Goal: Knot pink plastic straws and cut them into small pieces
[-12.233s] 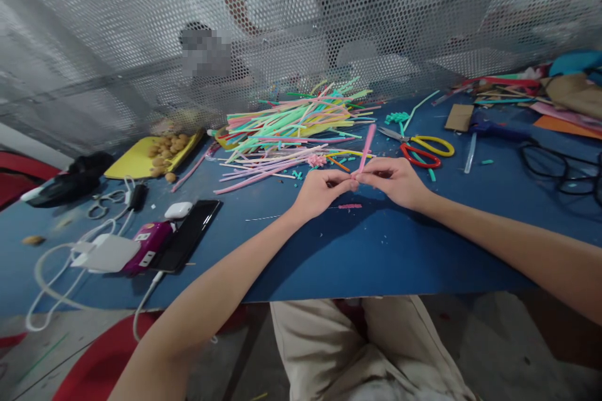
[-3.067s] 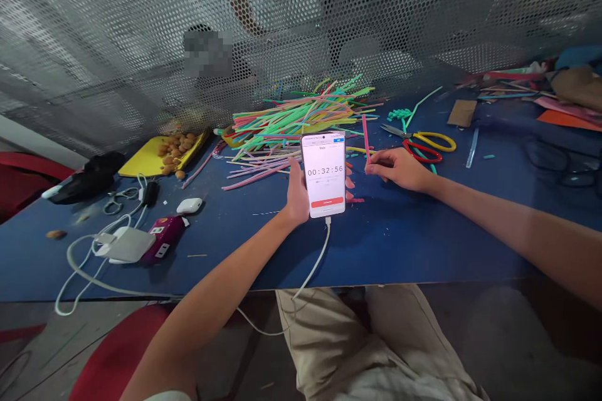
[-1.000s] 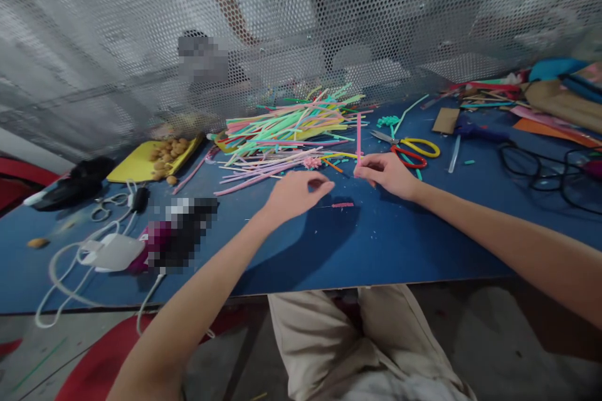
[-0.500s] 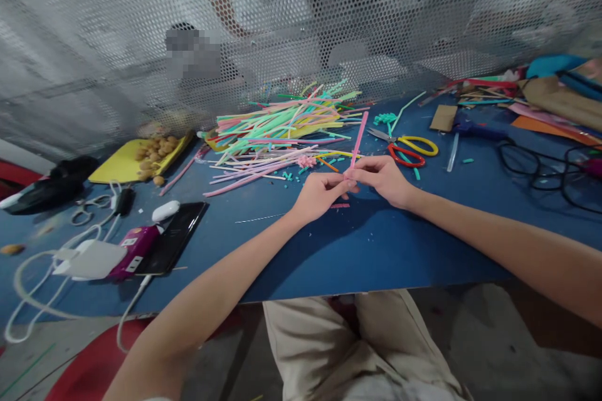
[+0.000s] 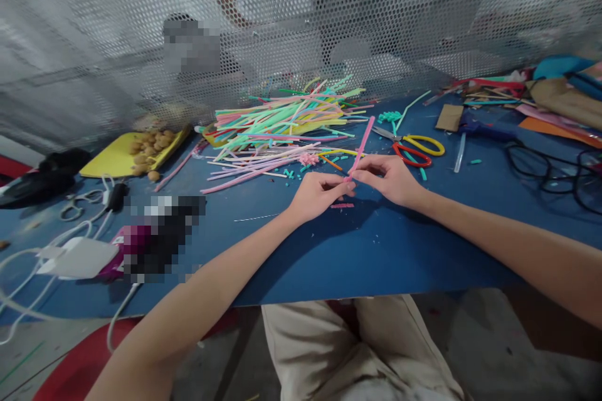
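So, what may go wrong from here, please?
The pink stick, pinched at one end by the left hand and right hand, might slip or bend. The scissors lie just beyond the right hand, so a reach could brush them. The left hand might drag the thin strand beside its wrist.

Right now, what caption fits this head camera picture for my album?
Left hand and right hand pinch a pink strip near scissors and colourful strips.
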Tool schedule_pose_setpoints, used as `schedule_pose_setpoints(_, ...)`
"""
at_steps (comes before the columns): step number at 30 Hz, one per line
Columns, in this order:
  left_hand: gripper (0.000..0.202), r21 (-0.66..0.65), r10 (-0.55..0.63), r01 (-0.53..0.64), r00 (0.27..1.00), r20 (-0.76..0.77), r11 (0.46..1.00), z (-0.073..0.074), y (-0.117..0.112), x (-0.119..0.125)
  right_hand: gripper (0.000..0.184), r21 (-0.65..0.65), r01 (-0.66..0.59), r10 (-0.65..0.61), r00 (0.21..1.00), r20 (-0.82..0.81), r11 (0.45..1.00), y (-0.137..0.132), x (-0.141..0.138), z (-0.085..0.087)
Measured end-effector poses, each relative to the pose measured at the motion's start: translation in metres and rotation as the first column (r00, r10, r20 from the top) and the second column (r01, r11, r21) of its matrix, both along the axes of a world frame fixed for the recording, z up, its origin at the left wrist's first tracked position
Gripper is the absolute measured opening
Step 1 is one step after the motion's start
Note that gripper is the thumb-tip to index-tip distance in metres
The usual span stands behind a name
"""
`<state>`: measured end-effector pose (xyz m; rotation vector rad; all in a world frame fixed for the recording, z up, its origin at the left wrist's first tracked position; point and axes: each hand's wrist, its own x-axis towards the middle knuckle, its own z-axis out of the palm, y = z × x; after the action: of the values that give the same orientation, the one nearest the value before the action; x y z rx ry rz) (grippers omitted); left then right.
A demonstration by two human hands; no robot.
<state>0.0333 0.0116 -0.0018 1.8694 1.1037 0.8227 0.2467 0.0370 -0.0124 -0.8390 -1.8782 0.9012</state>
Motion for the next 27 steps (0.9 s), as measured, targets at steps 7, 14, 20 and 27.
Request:
schedule_pose_setpoints(7,0.046,-0.002,-0.019,0.019,1.0,-0.002,1.0,-0.006,0.0019,0.0004,0.028,-0.062,0.005,-0.007,0.999,-0.034,0.998,-0.0005,-0.002,-0.002)
schedule_pose_setpoints(14,0.049,0.057,-0.018,0.021,0.998,-0.058,0.998,-0.0083,0.0024,-0.0004,0.026,-0.042,-0.006,0.005,1.0,-0.025,0.999,0.0016,-0.0022,-0.0058)
schedule_pose_setpoints(20,0.045,0.12,-0.021,0.037,0.991,-0.131,0.992,-0.0063,0.0012,-0.0004,0.024,0.001,-0.016,0.016,0.998,0.057,1.0,0.0016,-0.0003,-0.0032)
schedule_pose_setpoints(27,0.041,0.081,-0.055,0.065,0.991,-0.118,0.995,-0.0037,0.0032,0.0005,0.025,-0.013,-0.022,0.023,0.996,0.085,1.0,-0.0014,-0.0029,-0.0008)
